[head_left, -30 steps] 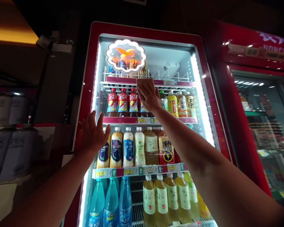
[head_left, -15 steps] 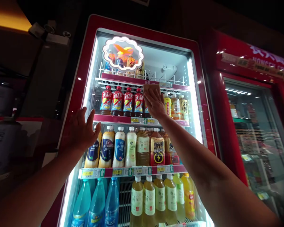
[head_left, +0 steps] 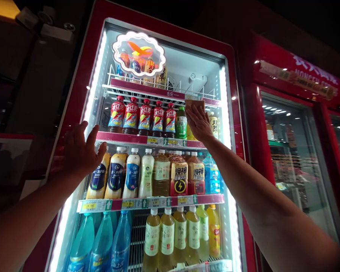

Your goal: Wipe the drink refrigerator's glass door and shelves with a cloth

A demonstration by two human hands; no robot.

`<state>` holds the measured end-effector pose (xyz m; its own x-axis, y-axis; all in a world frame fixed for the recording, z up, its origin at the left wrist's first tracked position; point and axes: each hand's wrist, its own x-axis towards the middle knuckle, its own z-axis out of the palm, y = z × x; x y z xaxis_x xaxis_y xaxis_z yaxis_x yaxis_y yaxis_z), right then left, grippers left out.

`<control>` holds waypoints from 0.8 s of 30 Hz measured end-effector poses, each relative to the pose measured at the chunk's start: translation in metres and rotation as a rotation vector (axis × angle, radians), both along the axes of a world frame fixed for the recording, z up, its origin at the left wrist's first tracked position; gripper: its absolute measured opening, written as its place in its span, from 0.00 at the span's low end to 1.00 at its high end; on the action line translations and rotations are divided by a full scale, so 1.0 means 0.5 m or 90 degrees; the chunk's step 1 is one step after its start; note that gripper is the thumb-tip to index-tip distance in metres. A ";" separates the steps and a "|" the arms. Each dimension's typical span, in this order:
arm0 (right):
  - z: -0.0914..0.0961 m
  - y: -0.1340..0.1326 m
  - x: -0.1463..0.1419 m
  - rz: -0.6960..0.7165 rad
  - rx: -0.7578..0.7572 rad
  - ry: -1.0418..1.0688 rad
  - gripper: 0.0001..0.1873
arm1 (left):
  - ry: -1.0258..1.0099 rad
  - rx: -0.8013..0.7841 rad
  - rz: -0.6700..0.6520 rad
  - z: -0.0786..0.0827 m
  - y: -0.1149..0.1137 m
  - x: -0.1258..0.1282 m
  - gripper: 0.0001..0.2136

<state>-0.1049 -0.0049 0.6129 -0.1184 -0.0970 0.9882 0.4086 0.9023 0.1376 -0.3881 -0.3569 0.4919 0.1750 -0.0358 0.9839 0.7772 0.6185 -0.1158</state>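
A red-framed drinks fridge (head_left: 232,68) with a lit glass door stands in front of me. My right hand (head_left: 197,121) presses a brown cloth (head_left: 195,104) flat against the glass, at the right end of the second shelf. Its fingers lie stretched over the cloth. My left hand (head_left: 81,149) rests open on the door's left edge, fingers spread, beside the cream-coloured bottles (head_left: 117,173). Red-labelled bottles (head_left: 141,117) line the second shelf to the left of the cloth.
A second red fridge (head_left: 297,151) stands close on the right. Blue bottles (head_left: 102,245) and yellow tea bottles (head_left: 181,238) fill the lower shelf. A glowing round logo (head_left: 138,54) sits at the door's top. The left side is dark, with a camera fitting (head_left: 45,24) overhead.
My right hand has slid the cloth to the right along the glass, from the shelf's middle to its right end. My left hand stays on the left edge. The view has shifted right.
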 end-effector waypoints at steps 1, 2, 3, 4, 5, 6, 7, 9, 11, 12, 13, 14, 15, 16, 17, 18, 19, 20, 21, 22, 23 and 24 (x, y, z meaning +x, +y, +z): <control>0.003 0.007 0.008 -0.002 -0.005 -0.006 0.29 | -0.007 0.000 -0.002 0.000 0.000 0.000 0.33; 0.007 0.014 0.016 -0.005 -0.021 -0.003 0.30 | -0.013 -0.001 -0.004 0.000 0.001 0.001 0.33; 0.012 0.020 0.023 -0.009 -0.044 0.006 0.30 | -0.019 -0.001 -0.006 0.000 0.001 0.002 0.33; 0.017 0.024 0.028 -0.013 -0.068 0.019 0.31 | -0.024 -0.001 -0.008 -0.001 0.001 0.002 0.33; 0.019 0.027 0.030 -0.017 -0.085 0.029 0.31 | -0.028 0.001 -0.010 -0.001 0.000 0.002 0.33; 0.019 0.030 0.031 -0.020 -0.091 0.034 0.31 | -0.027 0.002 -0.013 -0.002 0.000 0.001 0.33; 0.016 0.032 0.031 -0.021 -0.085 0.031 0.31 | -0.024 0.002 -0.015 -0.002 -0.001 0.001 0.33; 0.005 0.044 0.037 -0.018 -0.045 0.006 0.31 | -0.018 -0.005 -0.020 -0.003 -0.003 0.000 0.33; -0.005 0.067 0.054 -0.016 -0.006 -0.028 0.31 | -0.013 -0.012 -0.025 -0.002 -0.004 0.000 0.33; -0.005 0.082 0.066 -0.017 -0.001 -0.034 0.31 | -0.014 -0.014 -0.026 -0.001 -0.005 0.001 0.34; -0.002 0.098 0.079 -0.020 -0.010 -0.028 0.31 | -0.016 -0.013 -0.025 -0.001 -0.005 0.002 0.34; 0.003 0.114 0.091 -0.023 -0.031 -0.013 0.31 | -0.018 -0.013 -0.025 -0.001 -0.004 0.003 0.34; 0.010 0.128 0.100 -0.027 -0.055 0.007 0.32 | -0.019 -0.011 -0.026 0.000 -0.004 0.003 0.34; 0.017 0.139 0.106 -0.033 -0.077 0.029 0.32 | -0.019 -0.008 -0.028 -0.001 -0.004 0.004 0.34; 0.022 0.146 0.107 -0.042 -0.095 0.047 0.33 | -0.021 -0.011 -0.029 -0.001 -0.003 0.005 0.34; 0.023 0.151 0.106 -0.052 -0.104 0.061 0.33 | -0.022 -0.013 -0.030 -0.001 -0.004 0.006 0.34; 0.019 0.153 0.104 -0.059 -0.100 0.070 0.33 | -0.021 -0.013 -0.031 -0.002 -0.004 0.008 0.35; 0.010 0.155 0.102 -0.062 -0.086 0.074 0.33 | -0.024 -0.018 -0.028 -0.002 -0.005 0.009 0.35; -0.001 0.157 0.102 -0.057 -0.065 0.074 0.32 | -0.028 -0.024 -0.021 -0.002 -0.006 0.012 0.35; -0.014 0.161 0.106 -0.045 -0.041 0.067 0.31 | -0.033 -0.030 -0.012 -0.002 -0.007 0.014 0.36; -0.026 0.166 0.113 -0.028 -0.019 0.055 0.30 | -0.038 -0.034 0.000 -0.002 -0.007 0.017 0.36; -0.036 0.172 0.122 -0.008 -0.004 0.043 0.29 | -0.043 -0.034 0.010 -0.002 -0.008 0.020 0.37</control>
